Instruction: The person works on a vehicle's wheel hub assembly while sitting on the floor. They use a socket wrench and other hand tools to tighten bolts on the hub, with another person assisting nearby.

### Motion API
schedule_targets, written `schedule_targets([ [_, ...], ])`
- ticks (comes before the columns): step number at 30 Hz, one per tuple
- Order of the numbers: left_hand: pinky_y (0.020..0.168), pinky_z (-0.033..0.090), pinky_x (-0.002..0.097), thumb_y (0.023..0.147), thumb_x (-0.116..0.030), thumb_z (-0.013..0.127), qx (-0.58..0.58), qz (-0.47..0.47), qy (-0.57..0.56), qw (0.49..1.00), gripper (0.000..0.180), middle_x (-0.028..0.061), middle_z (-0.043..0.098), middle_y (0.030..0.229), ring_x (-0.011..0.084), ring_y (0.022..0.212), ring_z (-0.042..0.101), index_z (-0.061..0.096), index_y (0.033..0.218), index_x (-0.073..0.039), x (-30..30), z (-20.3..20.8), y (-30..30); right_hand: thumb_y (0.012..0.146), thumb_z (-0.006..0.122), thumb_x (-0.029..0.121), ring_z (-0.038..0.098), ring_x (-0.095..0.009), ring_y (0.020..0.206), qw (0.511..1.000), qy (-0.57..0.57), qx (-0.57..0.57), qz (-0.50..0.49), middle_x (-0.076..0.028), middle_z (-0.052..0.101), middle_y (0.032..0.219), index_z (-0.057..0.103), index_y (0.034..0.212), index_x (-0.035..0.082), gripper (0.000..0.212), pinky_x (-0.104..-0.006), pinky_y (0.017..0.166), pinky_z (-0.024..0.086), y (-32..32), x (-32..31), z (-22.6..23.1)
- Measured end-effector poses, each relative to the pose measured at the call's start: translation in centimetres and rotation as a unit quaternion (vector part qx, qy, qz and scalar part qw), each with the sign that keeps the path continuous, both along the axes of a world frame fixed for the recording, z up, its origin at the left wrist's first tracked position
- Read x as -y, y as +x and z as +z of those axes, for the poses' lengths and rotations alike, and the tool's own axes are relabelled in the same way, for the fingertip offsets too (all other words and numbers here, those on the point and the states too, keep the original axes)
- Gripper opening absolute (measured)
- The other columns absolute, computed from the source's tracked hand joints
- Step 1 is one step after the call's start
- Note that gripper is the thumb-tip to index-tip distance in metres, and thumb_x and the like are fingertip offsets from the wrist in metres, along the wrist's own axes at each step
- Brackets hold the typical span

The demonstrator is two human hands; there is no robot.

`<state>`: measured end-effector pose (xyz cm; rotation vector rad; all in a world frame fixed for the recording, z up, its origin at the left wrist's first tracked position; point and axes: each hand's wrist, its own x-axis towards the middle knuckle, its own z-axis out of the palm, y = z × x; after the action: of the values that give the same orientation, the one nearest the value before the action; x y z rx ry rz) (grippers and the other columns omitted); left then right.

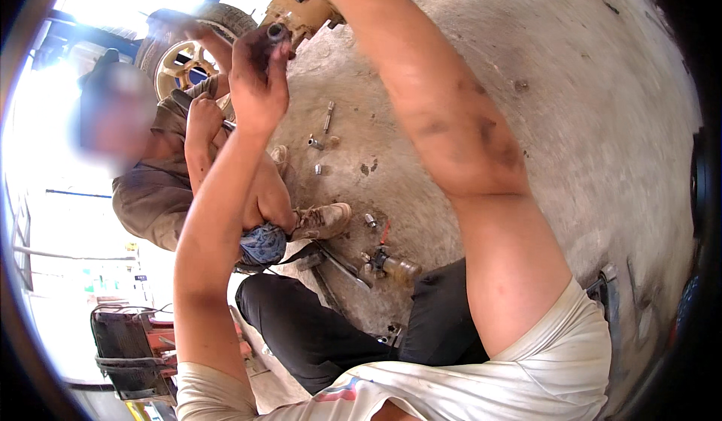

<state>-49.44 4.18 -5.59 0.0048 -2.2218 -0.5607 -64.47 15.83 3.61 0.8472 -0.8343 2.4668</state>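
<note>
While the left hand (258, 82) grips a dark socket (276, 33) in curled fingers at the frame's upper left, near a tan hub (297, 9), the right hand lies beyond the top edge, its grip unseen. The step looks like positioning the socket; the next move probably calls for aligning its open end.

Your left hand (259, 82) pinches a dark, grimy metal socket (276, 32) up off the floor, its round, hollow end turned toward you. Just beyond the socket, where your right arm reaches, is a dirty tan metal hub (295, 13), dark bolts jutting from its edge.
</note>
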Motion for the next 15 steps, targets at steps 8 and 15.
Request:
schedule_targets([
  [8,0.062,0.045,0.0222,0.101,-0.017,0.052,-0.009,-0.086,0.144,0.986,0.032,0.0154,0.067,0.1,0.0131,0.076,0.062,0.043,0.122,0.005,-5.7,0.5,3.2,0.09,0.061,0.03,0.055,-0.028,0.056,0.992,0.013,0.013,-0.121,-0.017,0.056,0.058,0.057,0.068,-0.003,0.04,-0.0414,0.057,0.043,-2.5,1.6,-1.6],
  [15,0.061,0.045,0.023,0.102,-0.017,0.048,0.003,-0.098,0.15,0.984,0.033,0.0177,0.067,0.098,0.0144,0.074,0.062,0.041,0.123,0.007,-6.3,-0.9,3.1,0.089,0.059,0.034,0.06,-0.037,0.065,0.989,0.016,0.022,-0.143,-0.022,0.061,0.066,0.06,0.071,-0.005,0.043,-0.0452,0.062,0.046,-3.0,2.0,-2.0],
])
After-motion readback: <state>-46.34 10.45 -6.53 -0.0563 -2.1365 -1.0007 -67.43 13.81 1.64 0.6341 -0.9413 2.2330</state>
